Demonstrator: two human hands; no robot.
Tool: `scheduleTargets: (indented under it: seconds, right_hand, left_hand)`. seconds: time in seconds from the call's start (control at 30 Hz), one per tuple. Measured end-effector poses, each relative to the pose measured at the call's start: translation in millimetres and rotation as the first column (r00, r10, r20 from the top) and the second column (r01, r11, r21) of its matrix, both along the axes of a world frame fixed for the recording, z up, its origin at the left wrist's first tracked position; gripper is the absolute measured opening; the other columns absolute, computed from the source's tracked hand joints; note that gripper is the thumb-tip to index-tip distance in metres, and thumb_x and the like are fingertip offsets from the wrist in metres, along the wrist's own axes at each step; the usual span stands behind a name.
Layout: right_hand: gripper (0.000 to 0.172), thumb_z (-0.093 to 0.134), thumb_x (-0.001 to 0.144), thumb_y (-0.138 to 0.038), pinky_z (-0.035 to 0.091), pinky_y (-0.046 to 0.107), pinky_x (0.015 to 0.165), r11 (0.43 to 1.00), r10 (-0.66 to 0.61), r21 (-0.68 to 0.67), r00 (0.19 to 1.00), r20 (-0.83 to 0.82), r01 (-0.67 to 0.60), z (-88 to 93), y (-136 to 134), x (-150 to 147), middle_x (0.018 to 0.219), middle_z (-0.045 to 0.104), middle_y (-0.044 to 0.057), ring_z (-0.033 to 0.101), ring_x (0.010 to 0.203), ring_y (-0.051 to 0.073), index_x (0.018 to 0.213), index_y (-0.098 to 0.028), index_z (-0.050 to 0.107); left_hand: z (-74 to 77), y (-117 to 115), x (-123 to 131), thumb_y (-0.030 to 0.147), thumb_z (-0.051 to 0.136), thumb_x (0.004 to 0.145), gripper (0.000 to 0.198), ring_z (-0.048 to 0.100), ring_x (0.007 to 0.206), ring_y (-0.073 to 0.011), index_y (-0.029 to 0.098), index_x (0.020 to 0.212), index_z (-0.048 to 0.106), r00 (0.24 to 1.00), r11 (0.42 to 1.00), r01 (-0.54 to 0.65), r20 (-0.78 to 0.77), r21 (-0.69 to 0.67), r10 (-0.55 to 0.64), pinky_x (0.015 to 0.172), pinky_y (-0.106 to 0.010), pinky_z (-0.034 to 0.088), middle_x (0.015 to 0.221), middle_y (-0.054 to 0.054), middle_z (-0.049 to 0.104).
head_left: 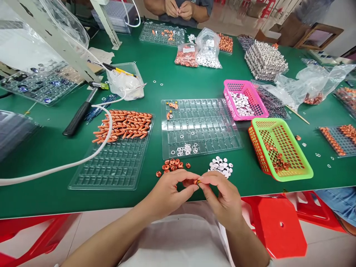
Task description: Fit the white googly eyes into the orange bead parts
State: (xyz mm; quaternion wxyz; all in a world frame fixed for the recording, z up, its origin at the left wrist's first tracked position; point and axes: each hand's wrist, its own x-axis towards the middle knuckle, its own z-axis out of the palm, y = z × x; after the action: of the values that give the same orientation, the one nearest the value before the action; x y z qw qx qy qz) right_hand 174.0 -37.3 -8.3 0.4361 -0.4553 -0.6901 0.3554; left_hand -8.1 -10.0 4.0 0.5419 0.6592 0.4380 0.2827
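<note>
A small orange plastic part [197,182] with a bit of yellow and black is pinched at the table's front edge. My left hand [169,193] grips it with thumb and forefinger, and my right hand [224,196] pinches its other side; the fingers cover most of it. Just beyond my left hand lies a loose pile of orange cup-shaped parts [172,165]. White discs [221,165] are heaped past my right fingertips. Farther out is a clear compartment tray [205,128], with white rings [187,149] near its front and several orange pieces [172,105] in the back left corner.
Left stands another clear tray [108,172] with stacked orange parts [125,124], crossed by a white hose [83,161]. A hammer [80,115] lies beyond it. On the right are pink [244,100] and green [280,148] baskets. Opposite, a person's hands [179,8] work.
</note>
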Motion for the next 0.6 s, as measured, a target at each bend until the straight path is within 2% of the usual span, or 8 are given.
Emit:
scheduleTargets:
  seconds: [0.13, 0.33, 0.47, 0.6]
  right_hand:
    - [0.028, 0.054, 0.089, -0.004, 0.052, 0.031, 0.075, 0.999, -0.02, 0.028, 0.994, 0.104, 0.018, -1.9, 1, 1, 0.095, 0.066, 0.004, 0.062, 0.087, 0.017, 0.107, -0.025, 0.059]
    - [0.024, 0.052, 0.091, -0.009, 0.052, 0.035, 0.076, 0.996, -0.061, 0.07, 0.988, 0.142, 0.052, -2.4, 4, 1, 0.099, 0.064, 0.006, 0.061, 0.091, 0.019, 0.107, -0.025, 0.058]
    - [0.025, 0.051, 0.09, -0.007, 0.05, 0.041, 0.083, 0.991, -0.052, 0.133, 0.989, 0.138, 0.033, 0.7, 8, 3, 0.103, 0.066, 0.006, 0.061, 0.094, 0.021, 0.106, -0.026, 0.057]
    - [0.03, 0.052, 0.088, -0.004, 0.05, 0.04, 0.081, 0.985, -0.052, 0.171, 0.987, 0.15, 0.026, 3.6, 9, 5, 0.099, 0.068, 0.005, 0.062, 0.091, 0.021, 0.109, -0.026, 0.056]
  left_hand:
    - [-2.6, 0, -2, 0.014, 0.052, 0.09, 0.028, 0.061, 0.076, -0.0143, 0.024, 0.11, 0.069, 0.998, 0.993, 0.013, -0.064, 0.119, -0.005, 0.072, -0.026, 0.047, 0.085, -0.001, 0.071]
    - [-0.5, 5, -6, 0.013, 0.046, 0.094, 0.032, 0.06, 0.08, -0.0166, 0.025, 0.119, 0.061, 0.992, 0.936, 0.083, -0.119, 0.342, -0.044, 0.074, -0.03, 0.047, 0.09, -0.004, 0.071]
    - [7.4, 11, -9, 0.01, 0.045, 0.094, 0.036, 0.058, 0.083, -0.0168, 0.028, 0.122, 0.059, 0.978, 0.91, 0.167, -0.178, 0.381, -0.105, 0.075, -0.031, 0.046, 0.091, -0.002, 0.07]
    - [9.2, 14, -9, 0.011, 0.047, 0.094, 0.032, 0.058, 0.087, -0.018, 0.026, 0.117, 0.062, 0.97, 0.896, 0.189, -0.219, 0.402, -0.106, 0.073, -0.03, 0.048, 0.093, -0.005, 0.068]
